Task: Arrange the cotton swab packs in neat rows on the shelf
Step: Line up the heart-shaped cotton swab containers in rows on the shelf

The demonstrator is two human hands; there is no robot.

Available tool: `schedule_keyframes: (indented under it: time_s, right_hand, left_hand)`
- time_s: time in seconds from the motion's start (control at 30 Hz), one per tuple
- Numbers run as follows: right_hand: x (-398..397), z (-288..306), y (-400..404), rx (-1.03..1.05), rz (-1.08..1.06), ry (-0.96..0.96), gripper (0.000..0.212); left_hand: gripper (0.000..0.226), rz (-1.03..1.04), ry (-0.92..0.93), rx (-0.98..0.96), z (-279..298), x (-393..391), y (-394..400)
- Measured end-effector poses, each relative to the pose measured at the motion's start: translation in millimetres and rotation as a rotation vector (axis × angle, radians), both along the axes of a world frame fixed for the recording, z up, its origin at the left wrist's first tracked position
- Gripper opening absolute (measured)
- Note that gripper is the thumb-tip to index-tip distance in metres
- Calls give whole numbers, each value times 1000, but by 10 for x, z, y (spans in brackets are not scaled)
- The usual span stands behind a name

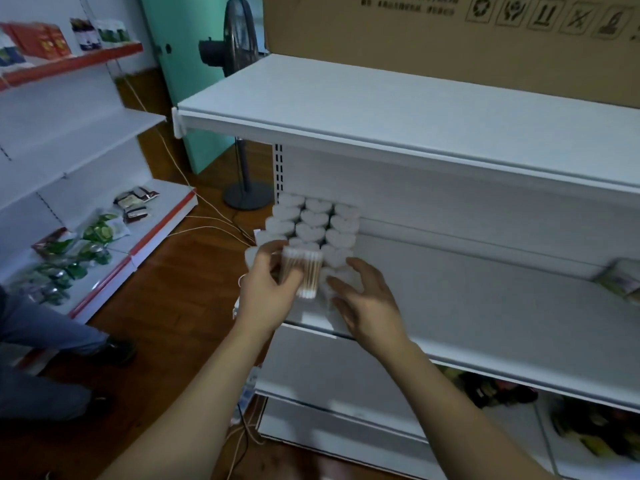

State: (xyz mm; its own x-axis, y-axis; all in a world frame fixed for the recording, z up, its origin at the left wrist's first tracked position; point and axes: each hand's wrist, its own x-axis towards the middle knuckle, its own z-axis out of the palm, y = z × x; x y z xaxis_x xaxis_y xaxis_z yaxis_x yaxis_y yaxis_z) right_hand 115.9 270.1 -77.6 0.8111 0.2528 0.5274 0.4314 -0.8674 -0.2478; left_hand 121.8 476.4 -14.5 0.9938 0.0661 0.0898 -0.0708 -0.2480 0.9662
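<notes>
The left hand (268, 284) grips a pack of cotton swabs (302, 271), tipped on its side just above the front lip of the white shelf (485, 299). The right hand (363, 299) hovers beside it, fingers spread and relaxed, holding nothing. Heart-shaped packs (313, 225) stand in three rows packed against the shelf's left end; rightward the board lies bare as far as a blurred packet (623, 280) near the far edge.

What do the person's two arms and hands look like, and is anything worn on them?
Both forearms are bare as far as the picture shows, with no sleeves in view. The left hand and the right hand wear no gloves, and I see no watch, ring or bracelet. Motion blur hides fine detail.
</notes>
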Motion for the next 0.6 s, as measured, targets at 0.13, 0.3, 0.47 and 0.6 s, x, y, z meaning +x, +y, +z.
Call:
schedule_keyframes:
  time_s: [0.13, 0.3, 0.47, 0.6]
  right_hand:
    - [5, -5, 7, -30, -40, -18, 37]
    - [42, -31, 35, -53, -78, 0, 44]
    - [5, -1, 47, -69, -82, 92, 60]
    - [-51, 235, 67, 225, -181, 78, 54]
  left_hand:
    - [36, -60, -21, -10, 13, 30, 19]
    - [32, -98, -26, 5, 54, 87, 37]
    - [42, -136, -21, 22, 42, 193, 20]
    - [32, -198, -11, -72, 106, 250, -54]
